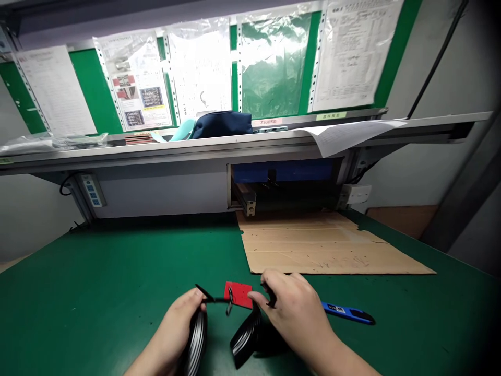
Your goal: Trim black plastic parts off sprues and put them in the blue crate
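My left hand [178,329] is closed around a coiled bundle of black cable [195,339] and pinches a thin black tie [213,300] that stretches to the right. My right hand [293,313] is closed on the other end of that tie and on a second black coil [246,339] below it. A small red card [239,293] lies on the green table mat [97,292] just behind the tie, between my hands. A blue and black hand tool [348,312] rests on the mat to the right of my right hand.
A flat cardboard sheet [321,245] lies behind my hands at centre right. A shelf [195,149] runs across the back with a dark blue bag [222,124] and a loose paper [344,137]. Plastic-sleeved documents [136,78] hang on the green board above. A power strip [91,190] sits at left.
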{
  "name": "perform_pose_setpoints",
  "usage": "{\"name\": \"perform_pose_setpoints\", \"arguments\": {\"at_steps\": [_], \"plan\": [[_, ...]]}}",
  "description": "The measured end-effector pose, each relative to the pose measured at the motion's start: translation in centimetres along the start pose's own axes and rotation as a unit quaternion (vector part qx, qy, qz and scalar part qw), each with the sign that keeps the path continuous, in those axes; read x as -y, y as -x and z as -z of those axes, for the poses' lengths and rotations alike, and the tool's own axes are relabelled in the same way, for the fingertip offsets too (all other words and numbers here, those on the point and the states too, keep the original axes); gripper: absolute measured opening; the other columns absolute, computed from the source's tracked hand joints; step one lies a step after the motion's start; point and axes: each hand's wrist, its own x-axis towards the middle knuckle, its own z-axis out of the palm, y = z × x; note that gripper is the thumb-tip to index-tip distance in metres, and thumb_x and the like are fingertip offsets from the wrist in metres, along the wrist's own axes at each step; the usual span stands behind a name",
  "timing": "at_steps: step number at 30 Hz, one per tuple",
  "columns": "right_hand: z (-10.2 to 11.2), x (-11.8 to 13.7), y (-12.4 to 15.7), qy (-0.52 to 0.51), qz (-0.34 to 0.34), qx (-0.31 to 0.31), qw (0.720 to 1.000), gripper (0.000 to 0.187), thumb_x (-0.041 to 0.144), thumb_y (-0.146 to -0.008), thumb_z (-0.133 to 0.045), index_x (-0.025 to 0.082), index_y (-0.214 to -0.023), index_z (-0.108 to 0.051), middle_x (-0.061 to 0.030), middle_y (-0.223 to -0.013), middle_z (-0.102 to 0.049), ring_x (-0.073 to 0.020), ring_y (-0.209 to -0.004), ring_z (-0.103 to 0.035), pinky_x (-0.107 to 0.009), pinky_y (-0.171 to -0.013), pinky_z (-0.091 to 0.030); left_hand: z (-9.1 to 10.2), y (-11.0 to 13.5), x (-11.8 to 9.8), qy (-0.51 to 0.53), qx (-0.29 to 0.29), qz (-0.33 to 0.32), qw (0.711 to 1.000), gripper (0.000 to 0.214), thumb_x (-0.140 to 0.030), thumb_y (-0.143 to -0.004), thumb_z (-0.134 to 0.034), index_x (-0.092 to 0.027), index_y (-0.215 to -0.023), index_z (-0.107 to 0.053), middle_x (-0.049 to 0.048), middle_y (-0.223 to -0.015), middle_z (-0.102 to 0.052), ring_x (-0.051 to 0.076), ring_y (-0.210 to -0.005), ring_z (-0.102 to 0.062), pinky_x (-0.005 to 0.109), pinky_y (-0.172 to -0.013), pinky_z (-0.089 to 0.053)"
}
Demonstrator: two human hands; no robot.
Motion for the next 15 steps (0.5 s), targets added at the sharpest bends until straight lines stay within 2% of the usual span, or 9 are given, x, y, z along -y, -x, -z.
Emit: {"name": "perform_pose_setpoints", "arguments": {"at_steps": [2, 4, 6, 8, 10, 11, 13, 15], "plan": [[0.2, 0.4, 0.1, -0.052, 0.001, 0.017, 0.998, 0.03, 0.044, -0.097, -0.052, 0.018, -0.082, -0.052, -0.001, -0.076, -0.055, -0.0172, -0.063, -0.043, -0.028, -0.061, -0.026, -0.3, 0.0, 0.4, 0.066, 0.008, -0.014, 0.998, 0.037, -0.053, -0.08, -0.064, -0.018, -0.078, -0.049, -0.0012, -0.073, -0.051, 0.013, -0.066, -0.045, 0.023, -0.065, -0.036], [0.1, 1.1, 0.4, -0.081, 0.053, 0.055, 0.994, 0.032, 0.051, -0.096, -0.053, 0.019, -0.096, -0.056, -0.0023, -0.087, -0.057, -0.0192, -0.071, -0.047, -0.029, -0.064, -0.029, -0.8, 0.2, 0.8, 0.151, 0.074, -0.006, 0.986, 0.034, -0.046, -0.08, -0.067, -0.019, -0.081, -0.047, 0.0019, -0.081, -0.058, 0.016, -0.073, -0.055, 0.027, -0.073, -0.041], [-0.2, 1.7, 0.7, -0.055, 0.106, 0.081, 0.99, 0.035, 0.048, -0.091, -0.062, 0.021, -0.111, -0.055, -0.0036, -0.096, -0.058, -0.0218, -0.078, -0.049, -0.03, -0.067, -0.032, -1.4, 0.3, 1.3, 0.236, 0.134, 0.003, 0.962, 0.032, -0.038, -0.079, -0.072, -0.019, -0.081, -0.046, 0.0056, -0.09, -0.062, 0.018, -0.082, -0.06, 0.03, -0.08, -0.042], [-0.7, 1.8, 1.0, -0.001, 0.129, 0.088, 0.988, 0.042, 0.037, -0.083, -0.073, 0.021, -0.117, -0.054, -0.0038, -0.098, -0.059, -0.0233, -0.081, -0.049, -0.032, -0.068, -0.033, -1.8, 0.2, 1.8, 0.262, 0.166, 0.001, 0.951, 0.033, -0.035, -0.077, -0.075, -0.019, -0.082, -0.046, 0.0071, -0.095, -0.063, 0.019, -0.086, -0.061, 0.032, -0.083, -0.042], [-1.0, 1.7, 1.2, 0.052, 0.145, 0.092, 0.984, 0.042, 0.025, -0.078, -0.073, 0.02, -0.116, -0.055, -0.0033, -0.096, -0.059, -0.0235, -0.08, -0.05, -0.032, -0.066, -0.034, -1.8, 0.0, 2.3, 0.208, 0.167, -0.025, 0.964, 0.037, -0.04, -0.076, -0.075, -0.019, -0.092, -0.049, 0.0076, -0.093, -0.062, 0.018, -0.083, -0.06, 0.031, -0.08, -0.042], [-1.2, 1.6, 1.2, 0.07, 0.157, 0.096, 0.981, 0.038, 0.022, -0.077, -0.071, 0.02, -0.113, -0.056, -0.003, -0.093, -0.06, -0.0233, -0.078, -0.05, -0.033, -0.065, -0.034, -1.8, -0.2, 2.4, 0.153, 0.144, -0.048, 0.977, 0.042, -0.043, -0.075, -0.075, -0.019, -0.1, -0.05, 0.0076, -0.093, -0.062, 0.018, -0.081, -0.058, 0.029, -0.077, -0.042], [-1.3, 1.6, 1.2, 0.088, 0.183, 0.099, 0.974, 0.03, 0.019, -0.078, -0.065, 0.021, -0.107, -0.059, -0.0026, -0.089, -0.06, -0.0229, -0.076, -0.052, -0.033, -0.063, -0.035, -1.6, -0.3, 2.4, -0.007, 0.065, -0.111, 0.992, 0.052, -0.049, -0.075, -0.073, -0.019, -0.112, -0.053, 0.0074, -0.093, -0.06, 0.017, -0.078, -0.054, 0.026, -0.069, -0.04], [-1.3, 1.7, 1.3, 0.083, 0.2, 0.097, 0.972, 0.026, 0.02, -0.08, -0.059, 0.023, -0.106, -0.06, -0.0029, -0.089, -0.062, -0.023, -0.077, -0.055, -0.034, -0.064, -0.038, -1.4, -0.2, 2.1, -0.154, -0.015, -0.189, 0.97, 0.048, -0.052, -0.077, -0.069, -0.019, -0.11, -0.059, 0.006, -0.091, -0.056, 0.017, -0.075, -0.049, 0.026, -0.066, -0.038]]}}
